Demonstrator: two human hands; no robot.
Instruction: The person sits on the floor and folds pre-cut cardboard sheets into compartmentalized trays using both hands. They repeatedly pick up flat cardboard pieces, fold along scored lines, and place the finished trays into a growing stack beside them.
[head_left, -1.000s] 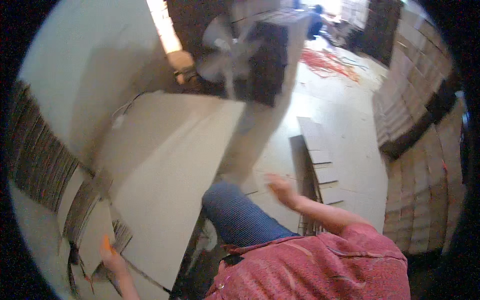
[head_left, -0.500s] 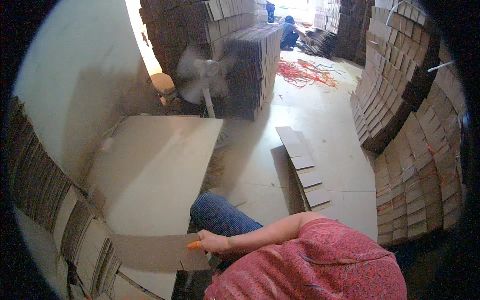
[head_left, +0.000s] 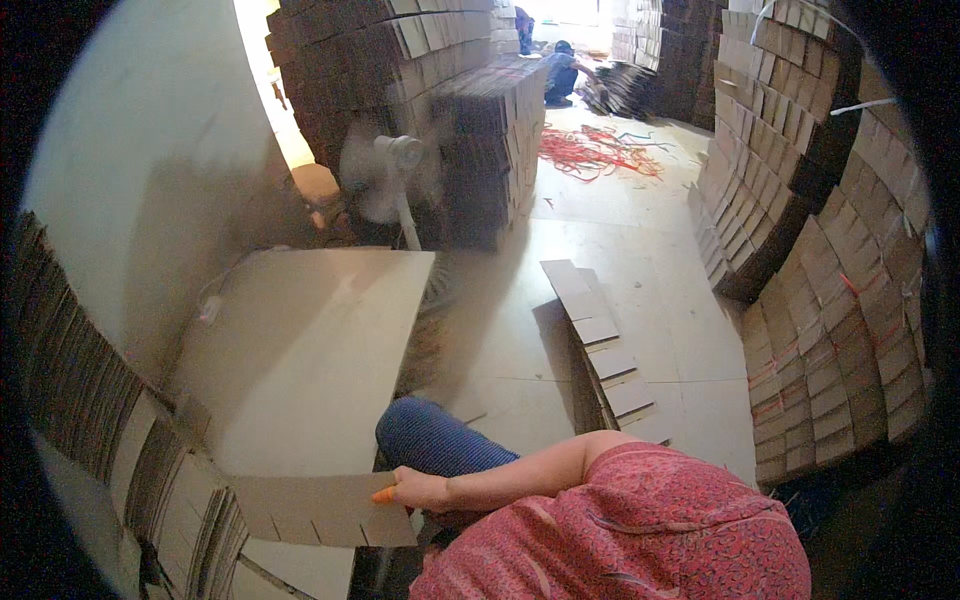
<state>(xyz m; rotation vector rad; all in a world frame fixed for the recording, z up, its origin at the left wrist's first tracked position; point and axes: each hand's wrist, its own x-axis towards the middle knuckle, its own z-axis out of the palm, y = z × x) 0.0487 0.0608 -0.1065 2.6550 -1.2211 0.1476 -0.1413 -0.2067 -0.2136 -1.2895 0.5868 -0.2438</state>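
My right hand (head_left: 420, 490) comes in on a bare forearm from the red sleeve. Its fingers are closed on the right end of a slotted cardboard strip (head_left: 310, 508), and an orange cover sits on one finger. Several short slits show along the strip's lower edge. The strip lies over the near end of a pale board (head_left: 310, 370). Beside its left end, slotted cardboard pieces (head_left: 215, 535) stand on edge in a row. My left hand is not in view.
A standing fan (head_left: 400, 150) is beyond the board. Tall cardboard stacks (head_left: 840, 350) line the right side. A row of slotted cardboard (head_left: 605, 345) lies on the floor. Red straps (head_left: 600, 150) and a crouching person (head_left: 562, 75) are farther off. My blue-clad knee (head_left: 435, 435) is beside the board.
The view has shifted slightly, moving the background left and down. The strip has turned so that more slits show on its lower edge. My right hand still grips it.
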